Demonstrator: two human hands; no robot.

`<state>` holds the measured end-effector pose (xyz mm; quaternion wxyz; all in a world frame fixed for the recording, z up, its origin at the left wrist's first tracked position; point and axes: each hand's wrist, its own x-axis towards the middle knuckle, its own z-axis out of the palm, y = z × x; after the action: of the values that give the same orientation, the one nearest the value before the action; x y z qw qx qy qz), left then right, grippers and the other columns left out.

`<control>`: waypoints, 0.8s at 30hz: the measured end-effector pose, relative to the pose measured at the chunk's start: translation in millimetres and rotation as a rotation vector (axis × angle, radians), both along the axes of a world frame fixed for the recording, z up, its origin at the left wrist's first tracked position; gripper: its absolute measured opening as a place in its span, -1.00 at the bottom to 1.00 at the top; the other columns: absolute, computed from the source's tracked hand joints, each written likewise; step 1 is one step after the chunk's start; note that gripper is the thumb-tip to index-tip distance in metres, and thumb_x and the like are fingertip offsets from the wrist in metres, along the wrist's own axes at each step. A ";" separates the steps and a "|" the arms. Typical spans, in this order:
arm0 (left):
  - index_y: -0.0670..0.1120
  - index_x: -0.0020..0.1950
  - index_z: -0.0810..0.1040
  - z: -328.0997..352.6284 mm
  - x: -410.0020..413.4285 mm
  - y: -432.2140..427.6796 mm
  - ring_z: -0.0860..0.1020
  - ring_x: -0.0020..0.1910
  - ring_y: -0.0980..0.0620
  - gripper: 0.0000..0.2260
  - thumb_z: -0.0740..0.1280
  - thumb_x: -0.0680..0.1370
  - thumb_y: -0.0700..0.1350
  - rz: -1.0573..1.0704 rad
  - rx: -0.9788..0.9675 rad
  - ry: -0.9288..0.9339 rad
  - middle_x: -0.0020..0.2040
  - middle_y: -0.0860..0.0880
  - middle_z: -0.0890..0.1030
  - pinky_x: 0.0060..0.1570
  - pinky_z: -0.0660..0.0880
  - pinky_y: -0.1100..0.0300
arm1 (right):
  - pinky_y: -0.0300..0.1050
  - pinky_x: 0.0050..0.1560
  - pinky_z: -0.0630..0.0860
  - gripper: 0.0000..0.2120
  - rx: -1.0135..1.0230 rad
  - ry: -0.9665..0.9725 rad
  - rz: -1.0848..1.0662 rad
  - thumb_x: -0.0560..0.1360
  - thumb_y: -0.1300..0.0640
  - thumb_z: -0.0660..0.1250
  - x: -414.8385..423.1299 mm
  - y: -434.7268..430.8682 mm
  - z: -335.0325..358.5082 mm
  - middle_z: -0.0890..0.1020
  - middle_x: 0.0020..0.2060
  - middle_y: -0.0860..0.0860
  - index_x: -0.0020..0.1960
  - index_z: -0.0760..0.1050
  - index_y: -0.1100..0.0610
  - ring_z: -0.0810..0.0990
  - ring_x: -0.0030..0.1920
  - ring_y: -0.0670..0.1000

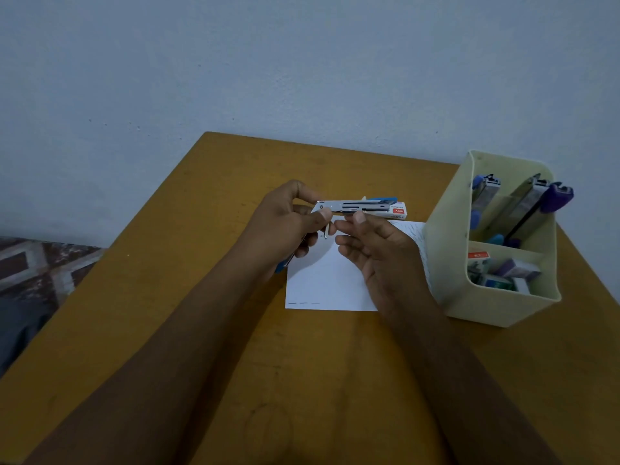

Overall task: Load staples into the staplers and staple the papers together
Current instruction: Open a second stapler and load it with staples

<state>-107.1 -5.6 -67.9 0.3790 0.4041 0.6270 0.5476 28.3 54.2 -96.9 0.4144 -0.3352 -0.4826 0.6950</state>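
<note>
Stapler [355, 207] is hinged open and held up above the paper [322, 283], its metal magazine pointing right. Left hand [285, 223] grips the hinge end, thumb on the rail, and a blue part pokes out below the palm. Right hand [379, 253] has its fingers loosely spread and its thumb tip against the magazine's underside; can't make out anything held in it. Staple box [399, 213] lies on the table [201, 263] just behind the stapler. Cream organizer [446, 263] on the right holds spare staplers [533, 203] and small boxes [510, 273].
</note>
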 end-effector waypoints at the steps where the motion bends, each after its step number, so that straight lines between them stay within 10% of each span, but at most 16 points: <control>1: -0.21 0.12 0.46 0.1 -0.1 0.1 0.44 -0.38 0.03 -0.81 0.34 0.55 -0.18 -0.003 -0.003 -0.027 -0.14 -0.27 0.61 -0.44 0.37 0.19 | -0.24 -0.17 0.55 -0.82 -0.001 -0.005 -0.004 0.53 0.11 0.27 -0.2 0.2 0.1 0.68 -0.07 0.09 0.05 0.56 0.16 0.65 -0.14 0.00; 17: -0.21 0.14 0.46 -2.0 -0.1 2.3 0.46 -0.38 0.06 -0.81 0.33 0.56 -0.18 0.046 -0.038 -0.033 -0.18 -0.13 0.67 -0.46 0.40 0.21 | -0.19 -0.12 0.59 -0.90 0.073 -0.157 -0.102 0.51 0.19 0.31 3.0 6.8 -2.7 0.68 -0.12 0.09 -0.01 0.57 0.15 0.66 -0.14 0.02; 24: -0.13 0.05 0.46 -3.9 -5.2 2.7 0.48 -0.39 0.06 -0.88 0.33 0.56 -0.15 0.078 -0.063 0.131 -0.15 -0.12 0.67 -0.48 0.43 0.24 | -0.33 -0.09 0.56 -0.87 0.471 -0.540 -0.220 0.50 0.18 0.32 9.5 12.1 -3.7 0.65 -0.11 -0.01 0.04 0.55 0.13 0.59 -0.15 -0.11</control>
<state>-112.3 -2.9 -71.8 0.3281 0.4023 0.6827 0.5143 37.8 66.3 -100.6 0.4102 -0.4519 -0.6821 0.4028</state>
